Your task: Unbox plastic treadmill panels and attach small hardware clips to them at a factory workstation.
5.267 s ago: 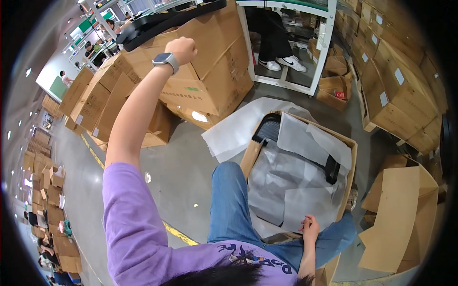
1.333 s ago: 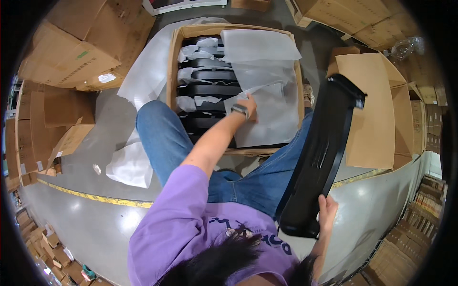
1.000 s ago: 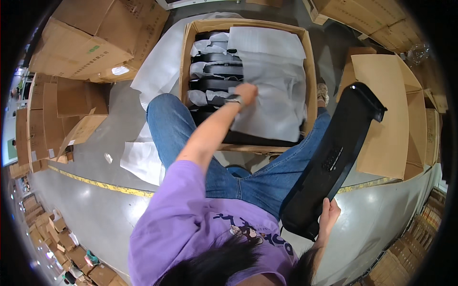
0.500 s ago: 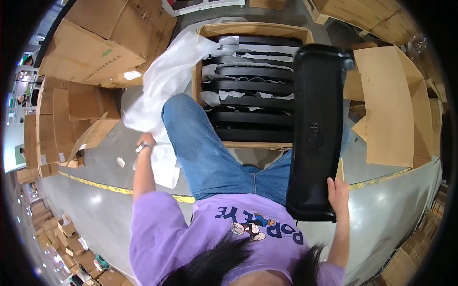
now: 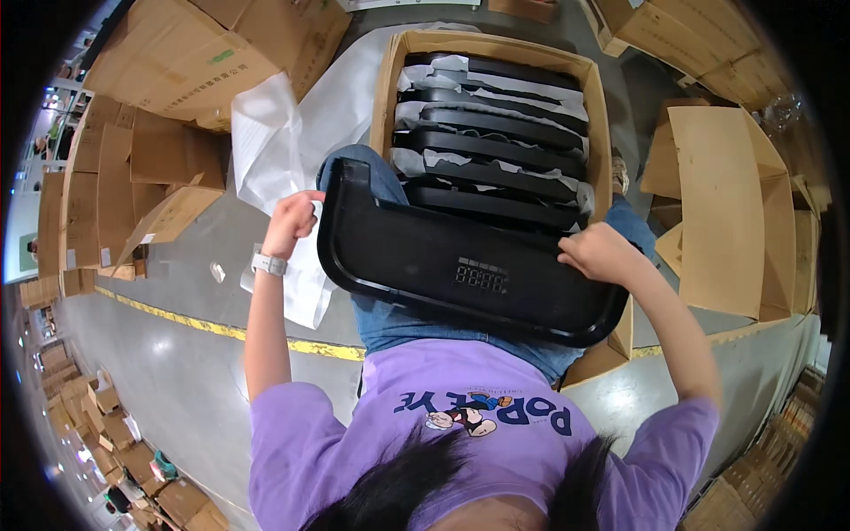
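Note:
A long black plastic panel [image 5: 407, 257] with a raised rim lies crosswise over my thighs, tilted down to the right. It has a cut-out notch at its upper left and segment-shaped digit openings near the middle. My left hand [image 5: 294, 221] is closed at the panel's left edge, its fingers curled against the rim. My right hand [image 5: 602, 252] grips the upper edge near the right end. Just beyond, an open carton [image 5: 604, 133] holds a row of several similar black panels [image 5: 496, 137] with white foam sheets between them. A loose white foam sheet [image 5: 266, 146] lies left of the carton.
Large cardboard boxes [image 5: 177, 66] stand at the far left, with opened cartons [image 5: 168, 168] below them. On the right is another open carton [image 5: 717, 212] with raised flaps. A yellow line [image 5: 177, 320] crosses the grey floor, and a small white scrap [image 5: 218, 272] lies there.
The panel has swung from upright on my right to crosswise over my lap. My left hand has let go of the foam sheet and come to the panel; my right hand has moved up.

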A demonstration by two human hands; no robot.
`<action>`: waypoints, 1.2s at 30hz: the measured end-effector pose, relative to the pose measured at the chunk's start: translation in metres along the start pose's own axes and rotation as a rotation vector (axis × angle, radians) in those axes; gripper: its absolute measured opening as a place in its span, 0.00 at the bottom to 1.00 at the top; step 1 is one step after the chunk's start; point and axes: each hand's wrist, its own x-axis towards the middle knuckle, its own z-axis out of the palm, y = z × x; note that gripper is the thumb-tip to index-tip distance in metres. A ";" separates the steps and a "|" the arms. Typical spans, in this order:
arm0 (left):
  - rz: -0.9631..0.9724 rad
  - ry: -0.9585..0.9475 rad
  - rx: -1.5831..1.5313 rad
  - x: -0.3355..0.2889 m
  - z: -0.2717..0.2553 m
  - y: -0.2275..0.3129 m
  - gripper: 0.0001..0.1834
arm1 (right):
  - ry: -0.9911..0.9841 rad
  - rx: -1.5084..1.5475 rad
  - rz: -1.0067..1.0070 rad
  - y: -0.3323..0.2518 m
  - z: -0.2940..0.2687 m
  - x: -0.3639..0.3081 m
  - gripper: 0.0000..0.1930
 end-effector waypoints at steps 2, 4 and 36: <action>-0.097 0.150 0.169 -0.007 0.026 0.008 0.06 | -0.082 -0.003 0.022 0.011 0.008 0.005 0.11; -0.092 0.069 0.134 -0.018 0.016 0.009 0.09 | 0.113 0.224 0.208 -0.003 -0.006 0.011 0.10; 0.353 -0.247 -0.015 -0.003 0.261 0.075 0.04 | 1.136 1.555 0.392 -0.099 -0.040 0.057 0.09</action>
